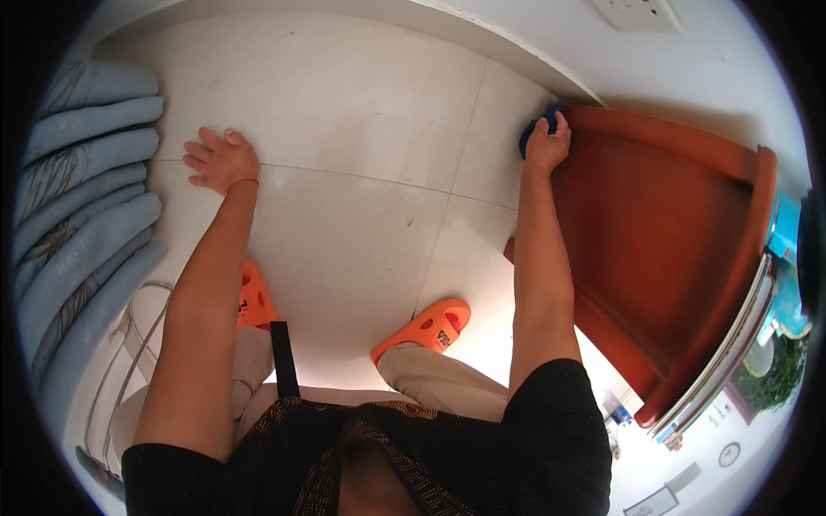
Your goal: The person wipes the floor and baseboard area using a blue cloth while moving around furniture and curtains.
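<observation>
My left hand [218, 159] is open, fingers spread on or just over the pale tiled floor [361, 112], near the stack of grey-blue cushioned pads at the left; whether it touches the tiles I cannot tell. In my right hand [548, 148] is a dark blue cloth [528, 136], gripped at the far corner of a reddish-brown wooden piece of furniture [645, 232] with raised edges. My right fingers are curled round the cloth, which is partly hidden by them.
Padded pads [86, 215] line the left. A white wall [688, 77] has a socket plate [632, 10] above the furniture. Orange slippers [404, 335] are on my feet. Books or boards [718, 348] and turquoise items [783, 228] stand at the right.
</observation>
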Demonstrator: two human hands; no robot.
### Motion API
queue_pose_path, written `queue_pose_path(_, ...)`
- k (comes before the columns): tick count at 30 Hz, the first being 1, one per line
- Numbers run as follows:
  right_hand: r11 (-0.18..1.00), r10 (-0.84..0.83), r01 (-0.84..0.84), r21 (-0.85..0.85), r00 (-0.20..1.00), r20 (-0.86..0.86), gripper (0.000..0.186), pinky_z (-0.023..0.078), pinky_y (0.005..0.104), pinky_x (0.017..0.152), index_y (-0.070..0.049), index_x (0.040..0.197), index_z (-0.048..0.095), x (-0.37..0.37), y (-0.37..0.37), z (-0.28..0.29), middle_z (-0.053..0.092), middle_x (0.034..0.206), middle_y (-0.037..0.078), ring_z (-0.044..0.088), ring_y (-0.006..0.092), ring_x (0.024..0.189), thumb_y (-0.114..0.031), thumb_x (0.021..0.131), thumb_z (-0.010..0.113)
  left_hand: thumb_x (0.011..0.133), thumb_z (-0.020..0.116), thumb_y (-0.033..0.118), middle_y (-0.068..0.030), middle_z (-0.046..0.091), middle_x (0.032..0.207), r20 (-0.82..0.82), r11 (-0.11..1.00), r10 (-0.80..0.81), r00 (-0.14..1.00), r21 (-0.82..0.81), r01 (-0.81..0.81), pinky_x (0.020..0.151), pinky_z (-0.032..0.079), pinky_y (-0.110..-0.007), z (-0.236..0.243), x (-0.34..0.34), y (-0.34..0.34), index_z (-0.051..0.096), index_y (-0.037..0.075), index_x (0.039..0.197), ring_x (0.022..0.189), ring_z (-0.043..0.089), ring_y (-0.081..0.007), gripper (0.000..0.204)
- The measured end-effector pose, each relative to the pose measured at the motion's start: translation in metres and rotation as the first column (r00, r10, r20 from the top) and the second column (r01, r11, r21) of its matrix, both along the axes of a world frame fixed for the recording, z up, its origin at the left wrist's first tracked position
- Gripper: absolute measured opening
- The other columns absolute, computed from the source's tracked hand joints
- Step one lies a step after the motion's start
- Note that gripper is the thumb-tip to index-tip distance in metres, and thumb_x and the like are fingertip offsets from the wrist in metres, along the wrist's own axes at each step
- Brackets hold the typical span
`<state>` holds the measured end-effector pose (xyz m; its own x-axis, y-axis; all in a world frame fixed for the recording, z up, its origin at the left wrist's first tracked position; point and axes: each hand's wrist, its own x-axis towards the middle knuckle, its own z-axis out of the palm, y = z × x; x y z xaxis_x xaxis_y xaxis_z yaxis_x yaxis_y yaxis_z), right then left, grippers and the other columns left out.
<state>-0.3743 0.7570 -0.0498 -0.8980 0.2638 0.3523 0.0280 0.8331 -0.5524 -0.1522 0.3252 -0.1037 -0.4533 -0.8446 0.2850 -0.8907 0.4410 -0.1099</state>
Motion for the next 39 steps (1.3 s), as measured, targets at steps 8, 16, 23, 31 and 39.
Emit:
queue_pose_path(8, 0.544, 0.820, -0.809, 0.222, 0.569, 0.063, 0.012, 0.040, 0.0428, 0.061, -0.011, 0.080, 0.064, 0.099, -0.134, -0.001, 0.061, 0.085, 0.003, 0.054, 0.0259, 0.076, -0.006, 0.074, 0.055, 0.086, 0.037, 0.043, -0.0180, 0.030, 0.137, -0.001, 0.987, 0.059, 0.998, 0.152, -0.058, 0.096, 0.023, -0.062, 0.008, 0.009, -0.009, 0.035, 0.013, 0.129, 0.127, 0.026, -0.0387, 0.052)
queue_pose_path(16, -0.011, 0.960, -0.792, -0.610, -0.180, 0.216, 0.015, 0.047, 0.0393, 0.059, -0.013, 0.074, 0.058, 0.359, -0.066, 0.035, 0.057, 0.076, 0.005, 0.057, 0.0281, 0.072, -0.003, 0.063, 0.061, 0.086, 0.034, 0.043, -0.0216, 0.020, 0.146, -0.030, 0.965, 0.062, 0.998, 0.258, -0.053, 0.103, 0.014, -0.062, 0.011, -0.003, -0.001, 0.029, 0.012, 0.137, 0.135, 0.016, -0.0398, 0.060)
queue_pose_path(23, 0.538, 0.836, -0.799, -0.269, 0.546, 0.052, 0.027, 0.049, 0.0365, 0.067, -0.013, 0.082, 0.060, 0.221, -0.097, 0.051, 0.062, 0.083, 0.004, 0.060, 0.0252, 0.077, 0.005, 0.063, 0.055, 0.084, 0.036, 0.042, -0.0160, 0.037, 0.120, -0.021, 0.999, 0.028, 0.999, -0.017, -0.029, 0.088, 0.028, -0.056, 0.002, 0.008, -0.013, 0.041, 0.013, 0.112, 0.111, 0.034, -0.0341, 0.040)
queue_pose_path(31, 0.685, 0.369, -0.397, 0.612, 0.912, 0.178, 0.030, 0.036, 0.0462, 0.095, -0.006, 0.108, 0.058, 0.072, 0.038, 0.016, 0.057, 0.114, 0.010, 0.049, 0.0288, 0.108, -0.011, 0.079, 0.057, 0.083, 0.038, 0.041, -0.0148, 0.038, 0.115, -0.001, 1.000, -0.003, 1.000, -0.003, 0.003, 0.084, 0.031, -0.054, 0.006, -0.006, 0.002, 0.041, 0.014, 0.107, 0.106, 0.036, -0.0323, 0.037)
queue_pose_path(39, 0.928, -0.095, -0.115, 0.353, 0.845, 0.527, 0.050, 0.041, 0.0474, 0.090, -0.003, 0.121, 0.047, 0.183, 0.007, 0.013, 0.048, 0.120, 0.020, 0.046, 0.0400, 0.106, -0.021, 0.076, 0.062, 0.083, 0.039, 0.042, -0.0143, 0.038, 0.111, -0.026, 0.998, 0.007, 1.000, 0.056, -0.006, 0.082, 0.030, -0.052, 0.011, 0.004, -0.002, 0.041, 0.014, 0.104, 0.103, 0.036, -0.0320, 0.036)
